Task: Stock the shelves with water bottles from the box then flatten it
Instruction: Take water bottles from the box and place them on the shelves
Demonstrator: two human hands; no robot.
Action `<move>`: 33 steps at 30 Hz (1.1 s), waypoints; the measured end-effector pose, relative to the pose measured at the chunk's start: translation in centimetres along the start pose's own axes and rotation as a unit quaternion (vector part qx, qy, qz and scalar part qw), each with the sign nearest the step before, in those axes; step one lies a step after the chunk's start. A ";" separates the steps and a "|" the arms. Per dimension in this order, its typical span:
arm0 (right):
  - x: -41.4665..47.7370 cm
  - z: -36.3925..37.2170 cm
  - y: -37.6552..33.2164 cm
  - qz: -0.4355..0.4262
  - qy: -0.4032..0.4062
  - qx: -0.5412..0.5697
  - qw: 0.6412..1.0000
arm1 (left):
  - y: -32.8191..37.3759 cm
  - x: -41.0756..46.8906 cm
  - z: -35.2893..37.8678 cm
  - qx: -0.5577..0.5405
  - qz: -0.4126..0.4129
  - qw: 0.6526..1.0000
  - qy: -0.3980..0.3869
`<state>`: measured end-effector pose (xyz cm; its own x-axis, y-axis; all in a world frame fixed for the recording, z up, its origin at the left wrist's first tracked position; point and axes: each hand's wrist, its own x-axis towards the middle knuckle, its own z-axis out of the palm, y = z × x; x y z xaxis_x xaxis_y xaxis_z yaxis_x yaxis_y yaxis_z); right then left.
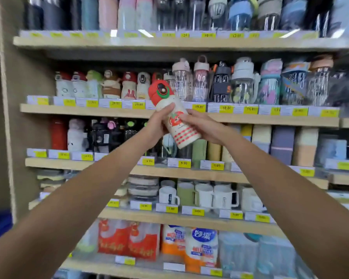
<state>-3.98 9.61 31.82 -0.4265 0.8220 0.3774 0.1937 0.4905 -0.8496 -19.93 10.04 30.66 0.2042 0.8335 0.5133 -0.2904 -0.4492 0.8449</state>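
Both hands hold one water bottle [174, 115] up in front of the shelves [177, 115]. The left hand [158, 125] wraps its fingers around the cream body, thumb just below the red lid, while the right hand [201, 125] grips the lower part (by the red stripes). The bottle tilts, lid up-left.

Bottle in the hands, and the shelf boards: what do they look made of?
The bottle: cream body, matte, printed red stripes, no glare; painted metal or plastic, cannot tell. Its red cap looks like smooth plastic. Shelf boards: pale, wood-look, flat finish; grain too blurred.
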 end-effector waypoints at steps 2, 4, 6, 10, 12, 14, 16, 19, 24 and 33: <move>1.0 1.0 -0.3 0.014 -0.002 -0.047 0.999 | 1.2 0.3 -1.9 -0.018 0.013 1.000 0.005; 2.4 1.9 -1.1 0.011 0.009 -0.068 0.998 | 2.4 0.8 -3.7 -0.039 0.023 0.999 0.019; 3.8 2.9 -2.2 -0.008 0.036 -0.090 0.995 | 3.5 1.3 -5.0 -0.053 0.026 0.998 0.022; 6.3 4.8 -3.9 -0.065 0.120 -0.142 0.981 | 5.2 2.1 -5.6 0.020 0.005 0.997 0.070; 7.5 5.5 -4.3 -0.103 0.160 -0.162 0.968 | 5.6 2.5 -5.2 0.058 -0.004 0.992 0.109; 8.5 5.9 -4.4 -0.131 0.182 -0.180 0.958 | 5.9 3.0 -4.7 0.049 -0.002 0.986 0.159; 9.6 6.3 -4.7 -0.149 0.200 -0.202 0.947 | 6.2 3.8 -5.0 0.010 0.012 0.983 0.185; 10.8 6.4 -5.1 -0.174 0.207 -0.216 0.938 | 6.7 5.1 -5.8 0.015 0.031 0.981 0.193; 12.7 4.7 -4.8 -0.213 0.260 -0.283 0.898 | 6.5 7.5 -7.9 0.090 0.110 0.968 0.207; 15.3 0.6 -3.8 -0.159 0.384 -0.310 0.855 | 6.0 11.0 -9.1 0.191 0.209 0.939 0.198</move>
<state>-11.74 20.11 40.61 0.1159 0.4487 0.8861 0.7086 0.5878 -0.3903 -27.92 19.45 40.06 -0.2375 0.5799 0.7793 0.1035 -0.7826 0.6139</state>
